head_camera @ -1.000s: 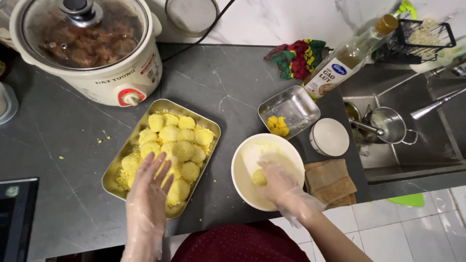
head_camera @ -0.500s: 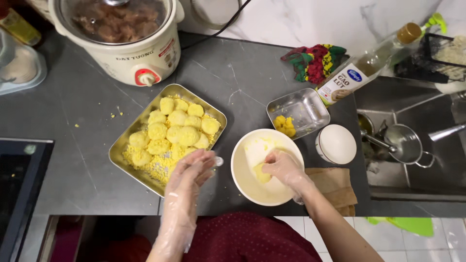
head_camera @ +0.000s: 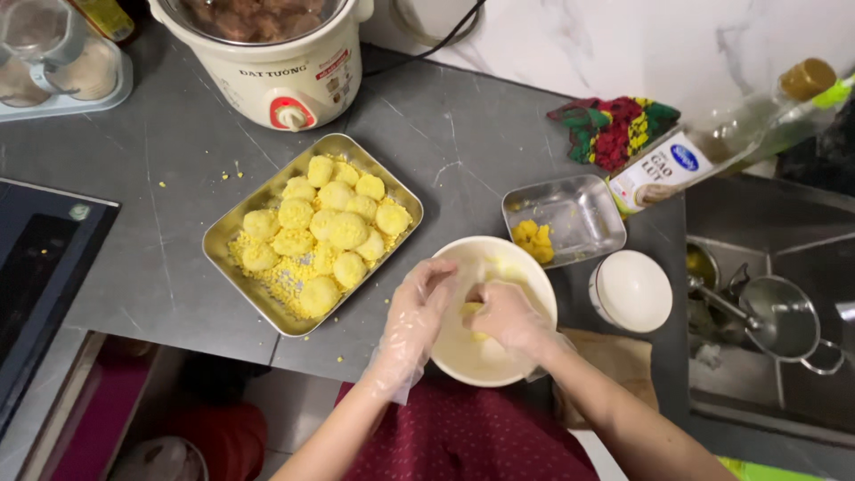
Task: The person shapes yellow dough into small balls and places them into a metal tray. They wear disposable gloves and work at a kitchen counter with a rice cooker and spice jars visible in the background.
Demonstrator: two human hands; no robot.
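Two gloved hands are both down in the white bowl point(head_camera: 495, 356) at the front edge of the dark countertop point(head_camera: 160, 223). Between them sits a small yellow lump of dough point(head_camera: 470, 311), pinched from both sides: the left hand point(head_camera: 420, 303) has its fingers curled in on it from the left, the right hand point(head_camera: 506, 316) is cupped around it from the right. Both wear thin clear plastic gloves.

Just left of the bowl there's a rectangular metal tray point(head_camera: 233, 233) sitting at an angle, loaded with round yellow dough balls point(head_camera: 334, 223) plus loose yellow crumbs along its near side. Right behind the bowl is a smaller metal tray point(head_camera: 583, 218) with a bit of yellow filling point(head_camera: 533, 240) in its left corner. A round white lidded container point(head_camera: 631, 290) sits just right of the bowl, near the sink edge.

Further back, a cream slow cooker point(head_camera: 285, 71) with a red knob stands at the back of the counter, a colourful cloth point(head_camera: 614, 129) lies by the wall, and a clear bottle point(head_camera: 712, 151) lies tilted next to it. A small strainer point(head_camera: 784, 321) sits in the sink on the right.
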